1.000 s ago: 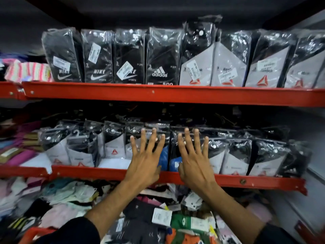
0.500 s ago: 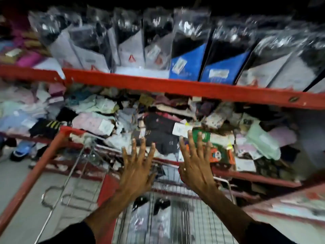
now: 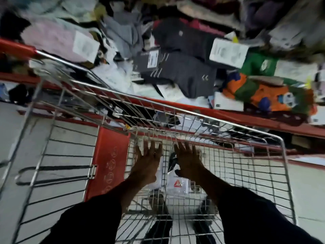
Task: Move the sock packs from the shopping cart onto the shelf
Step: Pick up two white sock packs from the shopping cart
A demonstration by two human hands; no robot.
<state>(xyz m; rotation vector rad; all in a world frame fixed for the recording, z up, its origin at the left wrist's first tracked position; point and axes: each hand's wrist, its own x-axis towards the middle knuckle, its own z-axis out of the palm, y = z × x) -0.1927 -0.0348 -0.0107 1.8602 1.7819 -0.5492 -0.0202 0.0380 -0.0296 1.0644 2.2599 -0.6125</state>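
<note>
I look down into a wire shopping cart [image 3: 207,117]. On its floor lie clear sock packs [image 3: 176,183] with black socks and a white card bearing a red triangle logo. My left hand [image 3: 147,162] and my right hand [image 3: 189,162] reach down inside the basket, fingers spread, palms down, just above the packs. Neither hand holds anything. The hands cover part of the packs. The red shelf [image 3: 246,118] edge runs just beyond the cart's far rim.
The low shelf behind the cart holds a loose heap of socks [image 3: 184,71], dark, pink, green and orange, with white labels. The cart's red child-seat flap [image 3: 109,162] stands left of my hands. Its red handle [image 3: 15,48] is at the upper left. Pale floor shows below.
My view has dropped from the upper shelves of hung packs down into the cart. Both hands came off the shelf packs and moved down into the basket, still spread.
</note>
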